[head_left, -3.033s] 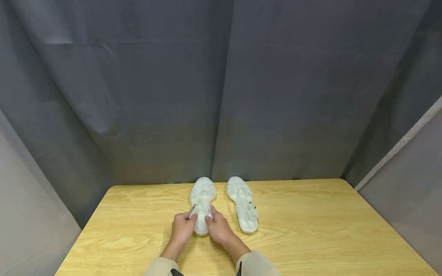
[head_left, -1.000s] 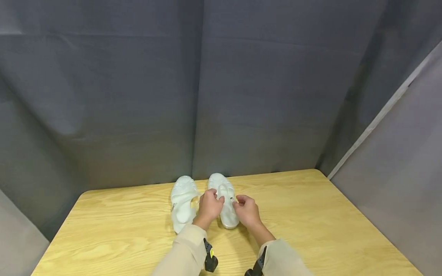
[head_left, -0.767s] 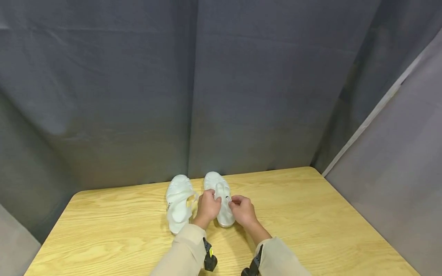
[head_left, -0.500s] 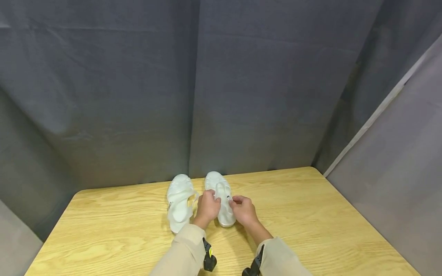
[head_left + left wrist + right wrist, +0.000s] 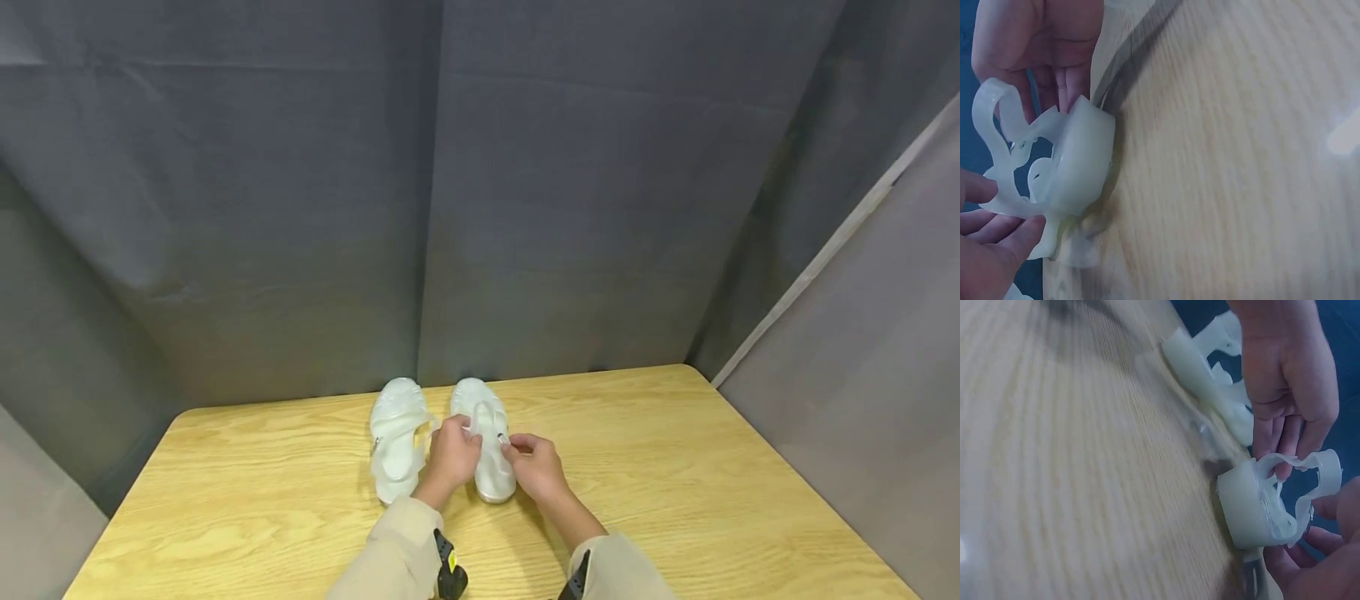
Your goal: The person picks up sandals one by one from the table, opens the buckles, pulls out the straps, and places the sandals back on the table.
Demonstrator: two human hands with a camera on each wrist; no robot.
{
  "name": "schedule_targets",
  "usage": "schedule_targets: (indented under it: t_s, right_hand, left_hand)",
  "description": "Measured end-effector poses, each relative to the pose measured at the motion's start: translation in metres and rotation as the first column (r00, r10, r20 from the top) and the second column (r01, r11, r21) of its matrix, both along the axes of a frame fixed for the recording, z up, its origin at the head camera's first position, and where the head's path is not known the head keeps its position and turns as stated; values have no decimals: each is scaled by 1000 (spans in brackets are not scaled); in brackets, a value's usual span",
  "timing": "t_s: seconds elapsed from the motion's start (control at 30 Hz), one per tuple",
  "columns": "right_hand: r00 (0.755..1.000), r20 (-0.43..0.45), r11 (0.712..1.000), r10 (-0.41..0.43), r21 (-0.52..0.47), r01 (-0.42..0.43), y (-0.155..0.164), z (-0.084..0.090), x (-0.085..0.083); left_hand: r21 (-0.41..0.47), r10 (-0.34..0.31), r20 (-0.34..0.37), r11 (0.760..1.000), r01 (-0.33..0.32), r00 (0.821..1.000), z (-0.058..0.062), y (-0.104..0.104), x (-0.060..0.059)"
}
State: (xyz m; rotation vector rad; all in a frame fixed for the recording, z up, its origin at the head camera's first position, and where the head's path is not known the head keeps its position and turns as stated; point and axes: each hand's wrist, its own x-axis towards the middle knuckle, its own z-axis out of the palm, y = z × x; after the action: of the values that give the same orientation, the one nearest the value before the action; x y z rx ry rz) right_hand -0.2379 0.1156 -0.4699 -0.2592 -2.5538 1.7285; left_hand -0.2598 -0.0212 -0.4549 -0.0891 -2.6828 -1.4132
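Two whitish translucent sandals stand side by side on the table in the head view, toes toward the curtain. My hands are at the right sandal (image 5: pixel 468 395). On its inner side my left hand (image 5: pixel 453 454) pinches the strap (image 5: pixel 985 112) between thumb and fingers. Opposite it, my right hand (image 5: pixel 542 469) holds the strap's outer side with its fingertips, by a small metal buckle (image 5: pixel 502 439). The strap loops up above the heel. Farther left lies the other sandal (image 5: pixel 397 404), untouched, its strap sticking out toward my left wrist.
The wooden table (image 5: pixel 675 483) ends just behind the sandals' toes. Grey curtain (image 5: pixel 570 208) rises at the back, with lighter panels on both sides. A black wrist device (image 5: pixel 450 571) sits on the left sleeve.
Three seconds ago both hands held the left sandal; by one second ago they were at the right one. Since then the hands have barely moved, and the head view has shifted slightly.
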Motion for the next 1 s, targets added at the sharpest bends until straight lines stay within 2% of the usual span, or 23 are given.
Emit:
schedule_targets:
  t_s: [0.27, 0.6, 1.0]
  right_hand:
    - [999, -1, 998, 50, -27, -50, 4, 1, 16]
    - [994, -2, 988, 110, -111, -109, 13, -6, 42]
    - [992, 32, 983, 119, -145, -113, 16, -11, 68]
  left_hand:
    - [32, -29, -13, 999, 30, 999, -3, -6, 12]
    - [110, -92, -11, 990, 92, 996, -10, -11, 36]
    - [196, -165, -16, 967, 165, 986, -13, -18, 64]
